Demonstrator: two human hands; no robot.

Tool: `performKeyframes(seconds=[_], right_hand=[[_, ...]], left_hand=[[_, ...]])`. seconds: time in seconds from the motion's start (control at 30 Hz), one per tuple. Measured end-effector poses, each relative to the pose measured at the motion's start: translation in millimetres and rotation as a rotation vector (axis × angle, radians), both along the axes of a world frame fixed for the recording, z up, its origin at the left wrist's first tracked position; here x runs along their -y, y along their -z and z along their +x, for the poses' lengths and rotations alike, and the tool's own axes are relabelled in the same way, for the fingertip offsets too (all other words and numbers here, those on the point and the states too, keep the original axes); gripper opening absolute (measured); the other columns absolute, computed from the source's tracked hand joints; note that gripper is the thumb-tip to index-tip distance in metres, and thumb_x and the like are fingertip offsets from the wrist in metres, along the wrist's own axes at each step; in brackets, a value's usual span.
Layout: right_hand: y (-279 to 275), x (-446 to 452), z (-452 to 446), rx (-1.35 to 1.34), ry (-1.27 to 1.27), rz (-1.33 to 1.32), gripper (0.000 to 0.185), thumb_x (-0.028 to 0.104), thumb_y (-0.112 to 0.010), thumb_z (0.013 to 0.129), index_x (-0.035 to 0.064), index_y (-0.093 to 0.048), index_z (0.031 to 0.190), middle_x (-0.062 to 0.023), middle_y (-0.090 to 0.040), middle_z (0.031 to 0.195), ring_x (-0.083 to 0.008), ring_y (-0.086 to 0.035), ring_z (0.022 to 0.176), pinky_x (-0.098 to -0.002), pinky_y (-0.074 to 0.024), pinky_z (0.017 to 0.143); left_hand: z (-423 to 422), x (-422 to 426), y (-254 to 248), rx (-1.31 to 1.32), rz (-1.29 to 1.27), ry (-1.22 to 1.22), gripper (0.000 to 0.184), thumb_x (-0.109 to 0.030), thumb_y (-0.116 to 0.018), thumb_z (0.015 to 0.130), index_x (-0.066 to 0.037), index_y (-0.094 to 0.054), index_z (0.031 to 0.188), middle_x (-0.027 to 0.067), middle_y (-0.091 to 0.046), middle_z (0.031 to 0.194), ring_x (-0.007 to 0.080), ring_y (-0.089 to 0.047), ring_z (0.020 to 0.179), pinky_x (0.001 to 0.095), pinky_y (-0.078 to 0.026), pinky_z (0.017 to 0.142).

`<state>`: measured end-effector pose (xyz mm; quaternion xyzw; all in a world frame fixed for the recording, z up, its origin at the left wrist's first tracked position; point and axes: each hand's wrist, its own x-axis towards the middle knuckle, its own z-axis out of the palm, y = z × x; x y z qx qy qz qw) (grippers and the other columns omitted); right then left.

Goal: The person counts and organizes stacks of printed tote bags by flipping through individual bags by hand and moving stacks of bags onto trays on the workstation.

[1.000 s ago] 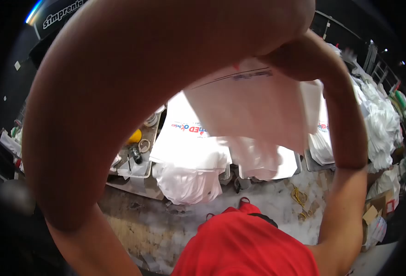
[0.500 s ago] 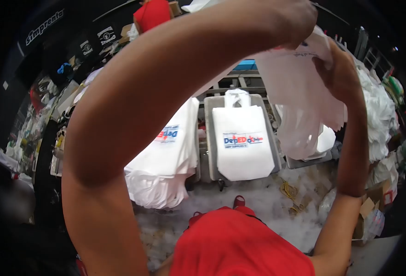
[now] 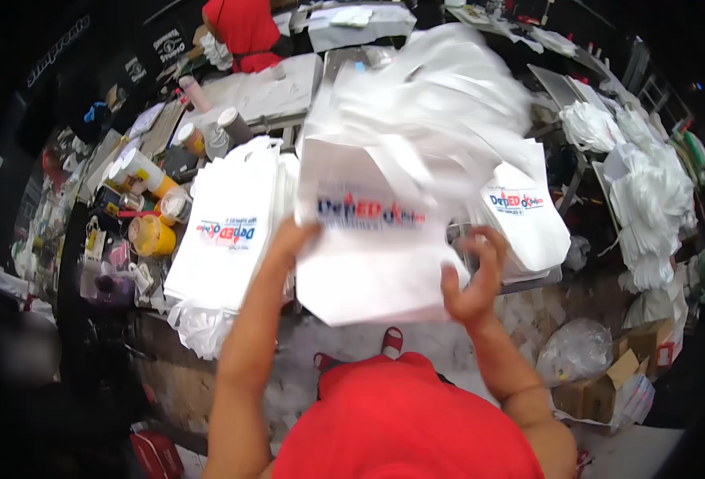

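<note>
A bunch of white printed bags [image 3: 376, 271] hangs in front of me, its upper part [image 3: 440, 88] fanned out and blurred by motion. My left hand [image 3: 295, 238] is at the left edge of the bunch, its fingers partly hidden behind or against the fabric. At the right edge is my right hand [image 3: 477, 279], fingers spread and curved, with a gap between thumb and fingers. To the left lies a stack of printed white bags [image 3: 228, 219], and to the right another stack [image 3: 524, 211].
A yellow tub [image 3: 151, 235] and several bottles and jars stand at the left. Another person in red [image 3: 243, 36] is at the far table. White bags [image 3: 648, 199] are heaped at the right, above an open cardboard box [image 3: 596, 395] on the floor.
Both hands have come down from high up to the sides of the bag bunch in the middle. The bag seen flat on the middle board is now behind or within the blurred bunch.
</note>
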<state>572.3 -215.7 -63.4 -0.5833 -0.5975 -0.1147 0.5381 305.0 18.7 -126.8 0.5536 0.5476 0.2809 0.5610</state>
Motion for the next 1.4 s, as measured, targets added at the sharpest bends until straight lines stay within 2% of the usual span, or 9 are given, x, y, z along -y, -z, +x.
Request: performKeyframes(seconds=[0.17, 0.23, 0.67, 0.77, 0.83, 1.0, 1.03, 1.2, 1.4], right_hand=[[263, -3, 43, -0.712, 0.097, -1.147, 0.104, 0.033, -0.091, 0.069, -0.0090, -0.039, 0.147, -0.0251, -0.051, 0.142, -0.0363, -0.053, 0.132, -0.0405, -0.0469, 0.107], [344, 11, 62, -0.682, 0.102, -1.088, 0.093, 0.024, -0.089, 0.070, -0.0070, -0.042, 0.145, -0.0230, -0.059, 0.131, -0.0318, -0.063, 0.116, -0.0426, -0.0544, 0.095], [251, 36, 28, -1.514, 0.120, -1.091, 0.091, 0.010, -0.080, 0.078, -0.0096, -0.024, 0.147, -0.0241, -0.061, 0.117, -0.0345, -0.068, 0.101, -0.0494, -0.0594, 0.084], [246, 45, 27, -1.611, 0.068, -1.058, 0.073, 0.011, -0.075, 0.085, -0.0106, -0.035, 0.142, -0.0248, -0.063, 0.123, -0.0308, -0.070, 0.103, -0.0417, -0.0597, 0.089], [248, 42, 32, -1.904, -0.298, -1.078, 0.057, 0.011, -0.069, 0.090, -0.0088, -0.046, 0.138, -0.0228, -0.065, 0.125, -0.0304, -0.071, 0.104, -0.0419, -0.0592, 0.091], [244, 45, 25, -1.773, -0.380, -0.991, 0.051, 0.008, -0.067, 0.090, -0.0028, -0.053, 0.138, -0.0204, -0.064, 0.130, -0.0290, -0.069, 0.111, -0.0422, -0.0585, 0.095], [247, 49, 24, -1.741, -0.452, -0.964, 0.053, 0.006, -0.067, 0.089, -0.0023, -0.052, 0.140, -0.0202, -0.065, 0.130, -0.0282, -0.069, 0.110, -0.0416, -0.0585, 0.095], [259, 46, 31, -1.828, -0.687, -0.857, 0.060, 0.011, -0.070, 0.087, -0.0007, -0.050, 0.142, -0.0169, -0.063, 0.134, -0.0295, -0.065, 0.120, -0.0448, -0.0541, 0.102], [214, -19, 85, -1.953, -1.049, -0.479, 0.079, 0.036, -0.080, 0.080, 0.0030, -0.049, 0.145, -0.0133, -0.061, 0.137, -0.0323, -0.054, 0.133, -0.0519, -0.0470, 0.110]], left_hand=[[-27, 99, 235, 0.220, -0.471, -0.200, 0.040, 0.000, -0.071, 0.083, 0.003, -0.064, 0.123, 0.0174, -0.072, 0.111, 0.0295, -0.072, 0.093, 0.0417, -0.059, 0.080], [-29, 105, 218, 0.338, -0.585, -0.207, 0.044, -0.002, -0.071, 0.085, 0.004, -0.061, 0.127, 0.0184, -0.071, 0.113, 0.0308, -0.072, 0.097, 0.0430, -0.060, 0.084], [-31, 70, 147, 0.309, -0.669, 0.119, 0.057, -0.023, -0.075, 0.091, 0.005, -0.056, 0.137, 0.0202, -0.067, 0.128, 0.0288, -0.068, 0.111, 0.0417, -0.056, 0.097], [-28, 56, 145, 0.277, -0.643, 0.167, 0.056, -0.017, -0.074, 0.090, 0.005, -0.054, 0.137, 0.0194, -0.067, 0.126, 0.0287, -0.069, 0.108, 0.0409, -0.058, 0.092], [-18, 46, 144, 0.411, -0.664, 0.248, 0.055, -0.013, -0.073, 0.088, 0.006, -0.053, 0.136, 0.0182, -0.068, 0.124, 0.0281, -0.068, 0.110, 0.0389, -0.056, 0.094], [13, 58, 107, -0.023, -0.011, 0.342, 0.063, -0.007, -0.068, 0.081, 0.007, -0.049, 0.140, 0.0222, -0.067, 0.127, 0.0306, -0.068, 0.114, 0.0377, -0.053, 0.100], [19, 68, 101, -0.284, 0.428, 0.342, 0.065, -0.009, -0.067, 0.081, 0.004, -0.049, 0.142, 0.0275, -0.067, 0.126, 0.0366, -0.068, 0.114, 0.0390, -0.052, 0.100], [43, 124, -51, -0.104, 0.422, 0.609, 0.063, -0.007, -0.068, 0.082, 0.007, -0.048, 0.140, 0.0257, -0.068, 0.123, 0.0318, -0.068, 0.112, 0.0370, -0.051, 0.099], [7, 102, -113, 0.283, 0.418, 0.642, 0.058, -0.004, -0.071, 0.085, 0.003, -0.051, 0.139, 0.0154, -0.070, 0.120, 0.0241, -0.068, 0.110, 0.0367, -0.052, 0.097]])
